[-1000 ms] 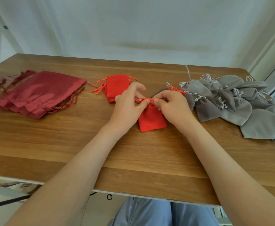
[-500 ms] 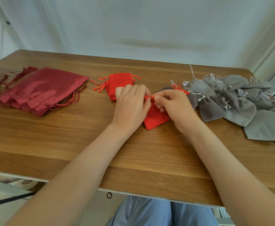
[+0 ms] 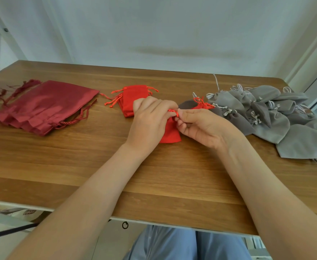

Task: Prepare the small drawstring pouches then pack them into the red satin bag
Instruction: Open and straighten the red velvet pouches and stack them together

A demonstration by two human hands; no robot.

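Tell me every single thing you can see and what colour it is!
satin bags: a stack, dark red, table's left
flat pouches: small stack, bright red, middle, far side
held pouch: one, bright red, centre
grey pouches: big heap, grey, table's right
stray pouch: one, red, at the heap's left edge
table: one, brown wood
trousers: blue, below the table's near edge
left grip: one hand, curled over the held pouch's top
right grip: one hand, pinching its red cord

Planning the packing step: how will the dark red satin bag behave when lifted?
Probably floppy: the satin bag lies flat with soft ripples. Likely slippery, since its cloth shines. Its loose cords may snag.
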